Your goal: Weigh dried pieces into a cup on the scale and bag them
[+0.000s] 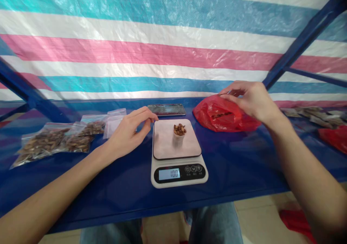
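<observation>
A white digital scale (pixel 179 184) sits in front of me, its display lit and reading 10.0. On its plate stands a small pale cup (pixel 178 141) heaped with brown dried pieces (pixel 179 129). My left hand (pixel 131 132) is by the plate's far left corner, fingers loosely bent and nothing visible in them. To the right, a red plastic bag (pixel 225 119) lies with its mouth partly open, a few dark pieces showing inside. My right hand (pixel 251 99) is over its far edge, thumb and fingers pinching the plastic; whether they also hold a piece is hidden.
Clear zip bags of brown pieces (pixel 45 141) lie on the left, beside several empty zip bags (pixel 115 121). A phone (pixel 166 109) lies behind the scale. More bags (pixel 314 116) and red plastic (pixel 334 137) are far right. Blue frame bars (pixel 300 42) flank the blue table (pixel 121 193).
</observation>
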`<state>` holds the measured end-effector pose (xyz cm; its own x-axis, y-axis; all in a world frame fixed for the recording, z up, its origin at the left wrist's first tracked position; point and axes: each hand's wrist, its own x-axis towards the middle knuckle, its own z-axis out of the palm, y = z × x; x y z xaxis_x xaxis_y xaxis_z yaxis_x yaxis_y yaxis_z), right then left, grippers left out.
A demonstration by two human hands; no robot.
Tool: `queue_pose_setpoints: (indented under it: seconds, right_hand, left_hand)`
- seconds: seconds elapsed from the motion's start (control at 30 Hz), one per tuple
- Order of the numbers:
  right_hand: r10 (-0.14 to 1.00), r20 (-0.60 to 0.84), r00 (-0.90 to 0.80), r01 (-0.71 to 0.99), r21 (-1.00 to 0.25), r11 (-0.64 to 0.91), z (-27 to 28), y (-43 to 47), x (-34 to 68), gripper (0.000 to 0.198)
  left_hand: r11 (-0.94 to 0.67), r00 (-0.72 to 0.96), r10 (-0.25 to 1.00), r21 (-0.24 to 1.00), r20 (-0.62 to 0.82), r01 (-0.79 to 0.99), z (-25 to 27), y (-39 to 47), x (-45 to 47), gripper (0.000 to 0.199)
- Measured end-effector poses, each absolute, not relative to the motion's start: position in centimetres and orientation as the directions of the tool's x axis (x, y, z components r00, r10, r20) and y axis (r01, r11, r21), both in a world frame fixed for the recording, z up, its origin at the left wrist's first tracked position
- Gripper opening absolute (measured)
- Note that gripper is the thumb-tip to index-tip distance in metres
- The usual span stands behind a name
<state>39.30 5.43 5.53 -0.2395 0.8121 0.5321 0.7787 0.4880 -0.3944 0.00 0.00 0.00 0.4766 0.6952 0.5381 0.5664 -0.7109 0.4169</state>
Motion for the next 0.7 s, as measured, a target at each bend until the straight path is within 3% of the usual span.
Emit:
queue_pose_setpoints:
  seconds: [0.17, 0.37, 0.7]
  right_hand:
    - [0.731, 0.628, -0.268, 0.846, -0.209, 0.490, 6.3, 4.9, 39.6, 0.015]
    - [0.677, 0.710, -0.195, 0.733, -0.354, 0.581, 7.3, 3.0, 36.3, 0.012]
    - [0.601, 0.532, -0.596, 0.497, -0.343, 0.797, 5.8, 0.5, 27.9, 0.012]
  left_hand:
    - [-0.698, 0.475, 0.708, 0.416, 0.523, 0.583, -0.1, 0.1, 0.0, 0.026]
    - [-0.694, 0.480, 0.713, 0.417, 0.511, 0.587, -0.2, 0.3, 0.0, 0.027]
    - [-0.723, 0.482, 0.676, 0.371, 0.558, 0.583, -0.1, 0.2, -0.2, 0.027]
